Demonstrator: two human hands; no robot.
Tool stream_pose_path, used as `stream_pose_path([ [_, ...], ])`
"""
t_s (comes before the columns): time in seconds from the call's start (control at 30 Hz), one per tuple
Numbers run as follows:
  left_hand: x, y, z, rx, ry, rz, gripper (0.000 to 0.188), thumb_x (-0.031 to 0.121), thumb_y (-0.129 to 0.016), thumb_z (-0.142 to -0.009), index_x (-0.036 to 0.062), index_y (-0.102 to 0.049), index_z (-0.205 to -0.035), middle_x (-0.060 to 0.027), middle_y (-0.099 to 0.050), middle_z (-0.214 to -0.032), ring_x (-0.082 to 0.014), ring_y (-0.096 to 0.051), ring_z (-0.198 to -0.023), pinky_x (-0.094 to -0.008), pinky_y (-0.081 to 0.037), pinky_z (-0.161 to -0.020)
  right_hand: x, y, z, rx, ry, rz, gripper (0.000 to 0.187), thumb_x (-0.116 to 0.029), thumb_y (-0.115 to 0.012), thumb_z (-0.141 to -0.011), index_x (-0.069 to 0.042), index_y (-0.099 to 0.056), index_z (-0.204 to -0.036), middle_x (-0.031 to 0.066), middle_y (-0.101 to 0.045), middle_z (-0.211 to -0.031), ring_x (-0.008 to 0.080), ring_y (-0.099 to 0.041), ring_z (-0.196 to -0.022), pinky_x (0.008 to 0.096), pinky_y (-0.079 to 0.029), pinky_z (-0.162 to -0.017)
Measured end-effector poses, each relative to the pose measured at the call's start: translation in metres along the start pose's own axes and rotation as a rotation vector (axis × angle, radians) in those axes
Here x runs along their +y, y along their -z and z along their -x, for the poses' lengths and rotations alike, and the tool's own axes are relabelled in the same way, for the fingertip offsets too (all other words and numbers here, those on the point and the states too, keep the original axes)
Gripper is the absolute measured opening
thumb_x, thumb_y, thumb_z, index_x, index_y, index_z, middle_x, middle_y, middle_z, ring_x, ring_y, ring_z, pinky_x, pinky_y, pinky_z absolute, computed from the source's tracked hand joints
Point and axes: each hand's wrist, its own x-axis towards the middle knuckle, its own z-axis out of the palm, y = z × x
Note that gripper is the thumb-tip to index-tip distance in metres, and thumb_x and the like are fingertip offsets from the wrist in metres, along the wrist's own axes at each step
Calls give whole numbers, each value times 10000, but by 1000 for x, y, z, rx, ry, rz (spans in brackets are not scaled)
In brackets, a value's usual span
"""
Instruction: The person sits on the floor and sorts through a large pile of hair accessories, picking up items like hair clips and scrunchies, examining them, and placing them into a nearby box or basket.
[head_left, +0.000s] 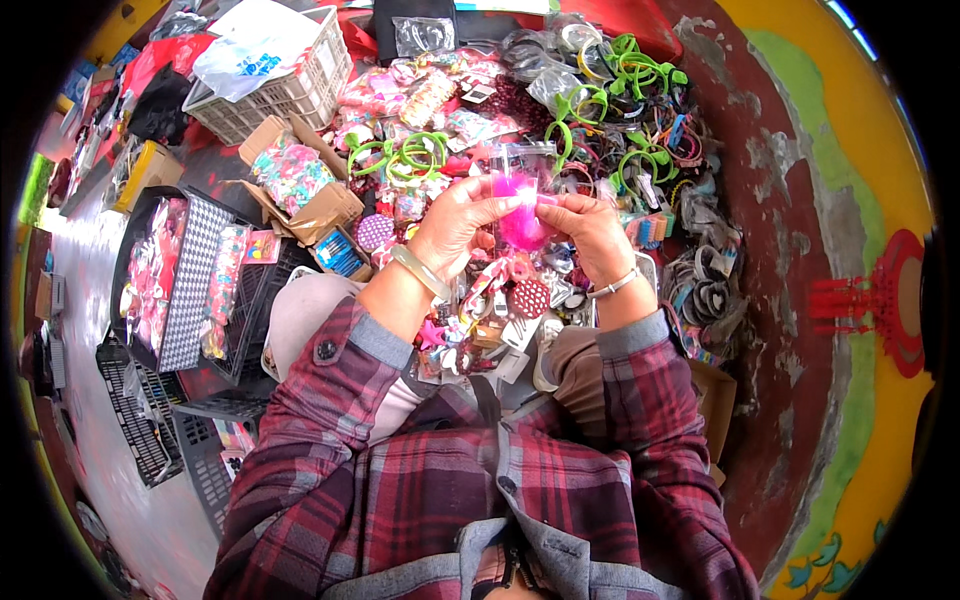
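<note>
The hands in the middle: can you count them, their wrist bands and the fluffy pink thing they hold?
Left hand and right hand: 2
Pale thick bangle and thin silvery bracelet: 2
Bright pink fluffy thing: 1
Total: 5

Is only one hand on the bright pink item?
No, the left hand and the right hand both have their fingertips on the bright pink item.

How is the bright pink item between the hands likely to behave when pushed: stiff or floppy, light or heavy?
The pink item is probably floppy, since its lower part looks soft and fuzzy. It is likely light: the left hand and right hand hold it in pinch grips.
</note>
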Motion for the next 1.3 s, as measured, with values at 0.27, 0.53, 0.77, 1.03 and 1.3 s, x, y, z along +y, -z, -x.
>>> stream_pose_path([
  [0.27, -4, 17, -5, 65, 27, 132, 197, 173, -566, -856, 57, -586, -1015, -27, -619, -929, -90, -586, -808, -210, -479, -563, -1, -1, 4, -46, 7, 24, 175, -103, -638, -790, 16, -652, -918, 36, -652, -807, 85, -578, -692, 200, -438, -639],
  [0.53, -1, 4, 1, -44, 7, 185, 229, 125, -436, -914, 24, -521, -1101, -94, -574, -1055, -172, -595, -890, -306, -532, -724, -9, -10, 9, 17, 112, -36, 204, -134, -617, -820, -17, -638, -986, 15, -642, -871, 58, -553, -706, 183, -421, -637],
  [0.77, -4, 4, 2, -60, 6, 220, 267, 131, -392, -928, 17, -487, -1150, -117, -550, -1108, -202, -590, -933, -330, -522, -768, 0, -5, 3, 86, 104, -145, 163, -144, -613, -828, -11, -653, -914, 17, -646, -828, 65, -559, -710, 187, -424, -640],
  [1.03, -6, 3, 0, 10, -20, 148, 273, 189, -457, -916, 16, -512, -1120, -93, -573, -1076, -169, -594, -920, -302, -523, -760, 3, -9, 3, 69, 103, -160, 163, -160, -624, -819, -17, -660, -890, 14, -645, -798, 66, -558, -688, 192, -418, -627],
  [1.3, -1, -4, 2, -61, -39, 222, 283, 231, -444, -923, 5, -542, -1062, -92, -608, -1006, -170, -605, -889, -294, -521, -745, 0, -10, 3, 228, 187, -132, 142, -145, -636, -806, -21, -671, -866, 20, -649, -789, 76, -569, -714, 203, -426, -655],
])
